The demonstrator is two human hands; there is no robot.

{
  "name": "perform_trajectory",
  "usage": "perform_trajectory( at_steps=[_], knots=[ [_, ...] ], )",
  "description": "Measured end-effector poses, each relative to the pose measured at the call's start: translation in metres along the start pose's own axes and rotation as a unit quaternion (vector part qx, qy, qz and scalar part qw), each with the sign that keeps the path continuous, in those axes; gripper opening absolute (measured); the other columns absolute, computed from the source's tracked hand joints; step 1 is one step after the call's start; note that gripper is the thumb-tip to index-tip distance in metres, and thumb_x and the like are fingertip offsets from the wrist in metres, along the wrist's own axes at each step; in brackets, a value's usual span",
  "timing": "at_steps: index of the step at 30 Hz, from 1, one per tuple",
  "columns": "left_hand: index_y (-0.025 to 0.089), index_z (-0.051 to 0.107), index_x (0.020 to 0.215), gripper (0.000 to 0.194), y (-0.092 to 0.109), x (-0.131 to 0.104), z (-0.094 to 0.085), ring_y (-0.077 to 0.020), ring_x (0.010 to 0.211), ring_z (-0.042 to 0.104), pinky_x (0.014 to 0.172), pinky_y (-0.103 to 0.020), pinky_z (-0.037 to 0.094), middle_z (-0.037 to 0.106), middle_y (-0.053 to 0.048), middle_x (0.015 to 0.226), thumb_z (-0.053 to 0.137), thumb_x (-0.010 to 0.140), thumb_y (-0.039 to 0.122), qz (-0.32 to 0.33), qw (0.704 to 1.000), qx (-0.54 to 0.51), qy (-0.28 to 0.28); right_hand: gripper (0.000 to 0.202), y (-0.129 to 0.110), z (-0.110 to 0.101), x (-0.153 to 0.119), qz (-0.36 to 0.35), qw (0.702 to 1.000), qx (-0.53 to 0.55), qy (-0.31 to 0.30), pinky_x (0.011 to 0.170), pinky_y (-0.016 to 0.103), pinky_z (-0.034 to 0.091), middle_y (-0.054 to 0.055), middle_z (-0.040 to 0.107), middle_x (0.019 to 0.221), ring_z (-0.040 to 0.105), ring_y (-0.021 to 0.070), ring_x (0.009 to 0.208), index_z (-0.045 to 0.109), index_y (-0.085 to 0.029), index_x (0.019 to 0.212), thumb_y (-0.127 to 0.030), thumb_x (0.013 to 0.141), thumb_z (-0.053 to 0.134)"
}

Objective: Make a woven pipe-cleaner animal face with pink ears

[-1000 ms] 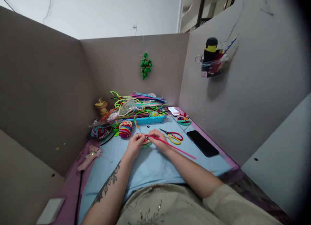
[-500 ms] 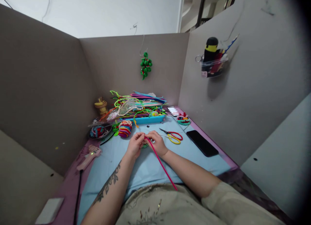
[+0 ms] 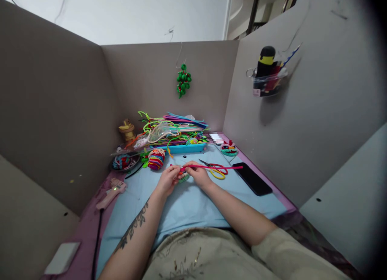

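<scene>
Together — left hand [image 3: 168, 180] and right hand [image 3: 197, 174] (both curled inward) — pinch 1 pink strip [image 3: 219, 166].

Green-edged piece [image 3: 184, 178] mostly hidden behind the fingers of left hand [image 3: 169, 178] and right hand [image 3: 196, 174]; near end of pink-red strip [image 3: 222, 166] lost among the fingertips, full shape of the piece not readable. Pale rectangle [image 3: 216, 138] beyond blue tray [image 3: 184, 148] blurred to blocks, tray floor buried under coloured strips [image 3: 178, 129]. Black cord [image 3: 98, 239] and left forearm [image 3: 134, 235] cut by bottom edge; dark speck [image 3: 184, 156] too small to identify.
</scene>
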State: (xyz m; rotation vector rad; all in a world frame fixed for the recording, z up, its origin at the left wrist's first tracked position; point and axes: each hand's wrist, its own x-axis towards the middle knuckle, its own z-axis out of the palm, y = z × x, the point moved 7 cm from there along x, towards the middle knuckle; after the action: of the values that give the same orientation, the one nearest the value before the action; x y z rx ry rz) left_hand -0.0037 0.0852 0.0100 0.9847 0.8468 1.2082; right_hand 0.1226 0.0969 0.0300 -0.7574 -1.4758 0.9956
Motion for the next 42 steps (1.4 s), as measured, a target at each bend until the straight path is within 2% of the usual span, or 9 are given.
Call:
perform_trajectory(
  at_steps=[7, 13, 16, 20, 24, 29, 36, 42],
  knots=[
    [0.012, 0.058, 0.072, 0.031, 0.005, -0.006, 0.006, -0.0030, 0.043, 0.034, 0.036, -0.018, 0.014, 0.049, 0.001, 0.055, 0.070, 0.066, 0.039, -0.017, 0.997, 0.061, -0.052, 0.013, 0.008, 0.001, 0.001, 0.045, 0.996, 0.074, -0.036, 0.062, 0.024, 0.039, 0.000, 0.060, 0.071, 0.052, 0.0118, 0.066, 0.065, -0.018, 0.081, -0.026, 0.072, 0.061],
    [0.013, 0.053, 0.073, 0.033, 0.002, -0.006, 0.010, -0.0031, 0.043, 0.031, 0.037, -0.017, 0.016, 0.045, 0.003, 0.056, 0.061, 0.073, 0.045, 0.026, 0.990, 0.130, -0.038, 0.018, 0.011, 0.003, 0.001, 0.069, 0.989, 0.119, -0.057, 0.055, 0.022, 0.036, -0.001, 0.058, 0.066, 0.048, 0.0099, 0.058, 0.066, -0.016, 0.080, -0.030, 0.069, 0.065],
    [0.015, 0.049, 0.069, 0.032, -0.003, -0.008, 0.020, -0.0036, 0.041, 0.028, 0.037, -0.017, 0.018, 0.038, 0.006, 0.050, 0.055, 0.077, 0.046, 0.042, 0.984, 0.165, -0.058, 0.018, 0.009, 0.001, 0.001, 0.073, 0.989, 0.117, -0.060, 0.054, 0.023, 0.035, -0.001, 0.057, 0.061, 0.047, 0.0095, 0.055, 0.066, -0.015, 0.077, -0.031, 0.068, 0.066],
    [0.016, 0.048, 0.069, 0.030, -0.010, -0.013, 0.029, -0.0045, 0.040, 0.029, 0.036, -0.017, 0.019, 0.037, 0.007, 0.049, 0.052, 0.079, 0.045, 0.025, 0.980, 0.180, -0.080, 0.021, 0.011, 0.000, 0.002, 0.097, 0.984, 0.127, -0.085, 0.053, 0.023, 0.034, -0.001, 0.056, 0.059, 0.045, 0.0092, 0.053, 0.065, -0.014, 0.074, -0.034, 0.067, 0.067],
    [0.016, 0.049, 0.070, 0.027, -0.012, -0.014, 0.030, -0.0043, 0.039, 0.028, 0.036, -0.017, 0.019, 0.036, 0.007, 0.048, 0.054, 0.077, 0.042, 0.006, 0.980, 0.180, -0.088, 0.024, 0.018, 0.001, 0.002, 0.120, 0.978, 0.132, -0.107, 0.053, 0.022, 0.032, -0.001, 0.056, 0.059, 0.044, 0.0087, 0.052, 0.063, -0.013, 0.073, -0.035, 0.066, 0.068],
    [0.017, 0.047, 0.068, 0.025, -0.014, -0.013, 0.027, -0.0045, 0.040, 0.028, 0.036, -0.017, 0.018, 0.037, 0.007, 0.049, 0.056, 0.075, 0.039, -0.007, 0.982, 0.168, -0.083, 0.024, 0.018, 0.000, 0.002, 0.125, 0.977, 0.143, -0.099, 0.054, 0.023, 0.033, -0.001, 0.058, 0.062, 0.046, 0.0089, 0.054, 0.062, -0.014, 0.074, -0.034, 0.064, 0.070],
    [0.017, 0.049, 0.070, 0.025, -0.016, -0.013, 0.028, -0.0049, 0.039, 0.029, 0.036, -0.018, 0.017, 0.039, 0.007, 0.051, 0.056, 0.074, 0.040, -0.001, 0.982, 0.158, -0.101, 0.023, 0.011, -0.004, 0.004, 0.099, 0.983, 0.138, -0.076, 0.053, 0.022, 0.033, -0.003, 0.053, 0.058, 0.044, 0.0086, 0.052, 0.060, -0.015, 0.072, -0.034, 0.064, 0.069],
    [0.017, 0.047, 0.065, 0.028, -0.007, -0.010, 0.025, -0.0059, 0.038, 0.029, 0.039, -0.019, 0.020, 0.038, 0.007, 0.046, 0.054, 0.076, 0.042, 0.044, 0.972, 0.223, -0.054, 0.025, 0.003, -0.003, 0.004, 0.090, 0.988, 0.082, -0.090, 0.052, 0.022, 0.034, -0.002, 0.054, 0.060, 0.044, 0.0095, 0.054, 0.060, -0.015, 0.071, -0.039, 0.066, 0.067]
  ],
)
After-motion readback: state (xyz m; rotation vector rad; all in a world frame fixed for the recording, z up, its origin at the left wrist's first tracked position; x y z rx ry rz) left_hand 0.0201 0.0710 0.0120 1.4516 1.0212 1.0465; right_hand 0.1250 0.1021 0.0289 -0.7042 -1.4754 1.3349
